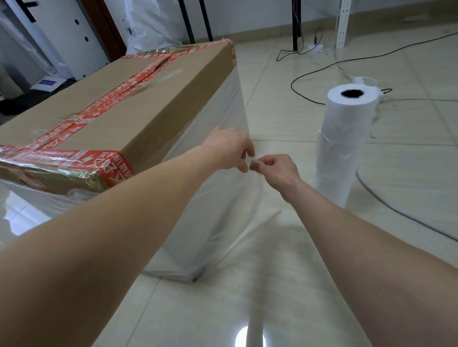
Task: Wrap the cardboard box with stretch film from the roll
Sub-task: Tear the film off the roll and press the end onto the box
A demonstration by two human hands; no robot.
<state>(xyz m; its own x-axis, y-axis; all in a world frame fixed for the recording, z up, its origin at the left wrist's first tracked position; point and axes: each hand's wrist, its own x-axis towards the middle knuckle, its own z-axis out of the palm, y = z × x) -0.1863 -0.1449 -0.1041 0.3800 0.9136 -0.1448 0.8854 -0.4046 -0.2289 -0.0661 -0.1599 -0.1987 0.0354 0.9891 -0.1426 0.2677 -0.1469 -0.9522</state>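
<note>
Pinching one bunched bit of stretch film (216,228), the left grip (229,148) and right grip (277,170) meet fingertip to fingertip just beside the cardboard box's (161,81) right face. Milky, wrinkled film covers the box's sides. Glossy red tape (110,104) crosses its brown top. The white cylindrical roll (341,140) stands upright on the tiled floor (384,246), right of both grips. The box's far sides are hidden.

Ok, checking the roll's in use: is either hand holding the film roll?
No, the roll stands upright on the floor, apart from the left hand and right hand, which pinch film.
</note>
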